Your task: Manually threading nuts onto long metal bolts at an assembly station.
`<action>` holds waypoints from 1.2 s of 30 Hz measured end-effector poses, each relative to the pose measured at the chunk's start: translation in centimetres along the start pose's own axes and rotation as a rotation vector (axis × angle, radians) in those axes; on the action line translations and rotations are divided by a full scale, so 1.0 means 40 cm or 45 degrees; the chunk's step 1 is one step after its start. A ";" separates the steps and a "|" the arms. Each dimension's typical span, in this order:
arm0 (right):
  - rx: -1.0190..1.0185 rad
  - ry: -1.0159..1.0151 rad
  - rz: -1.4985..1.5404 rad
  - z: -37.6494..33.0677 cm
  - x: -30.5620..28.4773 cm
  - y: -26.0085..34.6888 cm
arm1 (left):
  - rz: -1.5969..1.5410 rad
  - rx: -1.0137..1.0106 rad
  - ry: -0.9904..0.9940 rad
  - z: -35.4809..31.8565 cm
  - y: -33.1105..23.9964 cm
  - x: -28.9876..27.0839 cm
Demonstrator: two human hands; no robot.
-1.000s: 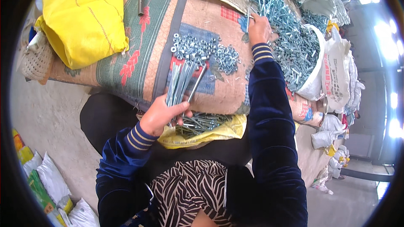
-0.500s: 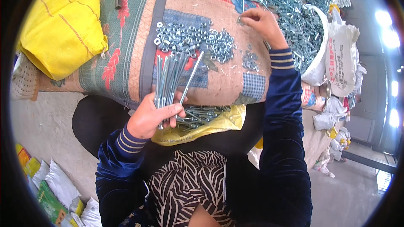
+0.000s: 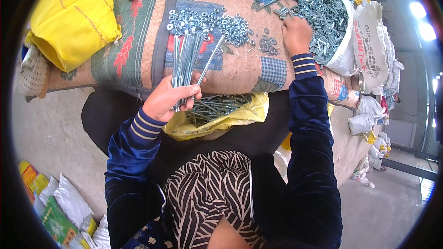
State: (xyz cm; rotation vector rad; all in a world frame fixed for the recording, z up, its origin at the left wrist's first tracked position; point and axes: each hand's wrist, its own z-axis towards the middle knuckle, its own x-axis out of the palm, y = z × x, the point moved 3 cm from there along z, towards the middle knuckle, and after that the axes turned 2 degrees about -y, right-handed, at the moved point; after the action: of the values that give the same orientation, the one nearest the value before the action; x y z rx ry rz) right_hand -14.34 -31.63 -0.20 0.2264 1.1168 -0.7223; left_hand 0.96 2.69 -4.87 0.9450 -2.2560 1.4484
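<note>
My left hand is closed round a bundle of long thin metal bolts, held upright in a fan, one leaning off to the right. My right hand is over the cloth at the near left edge of a big heap of metal rods and sleeves. Its fingers are curled, and what they hold, if anything, is hidden. Between the hands lie loose nuts, a tight cluster of small rings and a few darker washers. Beyond the right hand, a long bolt lies on the cloth.
A patchwork quilt covers the work surface. On my lap, a yellow bag holds more bolts. A yellow sack sits at the far left; a white sack holds the heap. Filled bags are on the floor lower left.
My right hand has moved right and nearer, from a pinch over the cloth to curled beside the heap. A bolt shows near where it was. My left hand still grips the bundle; the view has shifted.
</note>
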 end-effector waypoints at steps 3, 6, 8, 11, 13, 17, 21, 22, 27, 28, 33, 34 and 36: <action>0.202 -0.021 0.361 -0.016 -0.045 -0.005 | 0.070 -0.026 0.021 0.002 0.005 -0.001; 0.706 0.448 1.787 -0.059 -0.108 0.087 | 0.059 -0.006 0.076 -0.013 0.010 -0.003; 0.667 0.519 1.971 -0.093 -0.126 0.145 | 0.077 -0.013 0.117 -0.019 0.009 0.003; 0.624 0.594 2.260 -0.130 -0.150 0.226 | 0.113 0.005 0.142 -0.025 0.010 0.003; 0.672 0.578 2.306 -0.143 -0.159 0.248 | 0.095 0.004 0.161 -0.025 0.011 0.004; 0.793 0.443 2.366 -0.168 -0.143 0.258 | 0.079 -0.010 0.160 -0.034 0.008 0.010; 0.799 0.423 2.372 -0.172 -0.163 0.279 | 0.070 -0.024 0.159 -0.036 0.008 0.009; 0.723 0.505 2.319 -0.172 -0.178 0.288 | 0.091 -0.020 0.163 -0.036 0.007 0.009; 0.682 0.707 2.282 -0.197 -0.191 0.324 | 0.174 0.007 0.189 -0.031 0.011 0.007; 0.722 0.694 2.259 -0.212 -0.180 0.336 | 0.146 0.009 0.151 -0.031 0.011 0.011; 0.718 0.842 2.162 -0.277 -0.188 0.510 | 0.045 0.095 0.034 -0.019 0.020 0.000; 0.575 0.848 2.162 -0.267 -0.186 0.500 | 0.025 0.075 0.030 -0.022 0.019 -0.003; 0.505 0.735 2.066 -0.216 -0.203 0.439 | 0.009 0.112 0.003 -0.025 0.019 -0.017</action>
State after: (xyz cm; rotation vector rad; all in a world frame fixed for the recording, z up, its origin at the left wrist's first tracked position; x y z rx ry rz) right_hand -11.58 -10.62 -0.10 1.5247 0.9161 0.6510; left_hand 0.87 4.02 -5.31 0.9611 -2.2124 1.5620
